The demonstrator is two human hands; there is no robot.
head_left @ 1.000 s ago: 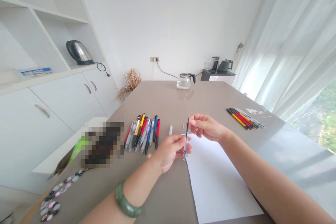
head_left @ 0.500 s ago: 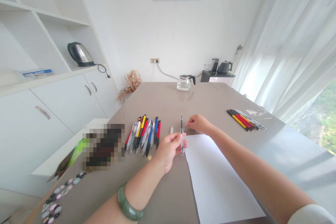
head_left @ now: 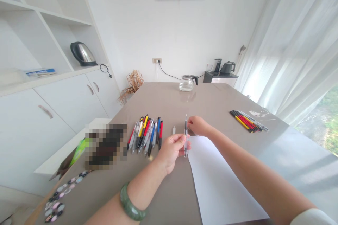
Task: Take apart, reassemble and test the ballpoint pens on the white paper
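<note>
My left hand [head_left: 173,151], with a green bangle on its wrist, pinches a clear pen [head_left: 185,144] between thumb and fingers. The pen stands upright, its dark refill bared above the clear barrel and its tip pointing up. Just behind the refill, my right hand [head_left: 198,126] is closed with its fingers curled in; whether they hold anything small is hidden. A small clear pen piece [head_left: 173,130] lies on the table left of the pen. Below my right hand lies a white sheet of paper [head_left: 221,182], partly covered by my right forearm.
Several assorted pens [head_left: 146,135] lie in a pile left of my left hand. Another row of pens or refills [head_left: 246,121] is at the right. A glass pot [head_left: 186,83] stands at the table's far edge. A bead string [head_left: 59,195] and a blurred-out object [head_left: 105,146] are at left.
My right hand has come slightly closer to the refill, so the gap between them has narrowed. My left hand still holds the pen upright. The view has shifted a little.
</note>
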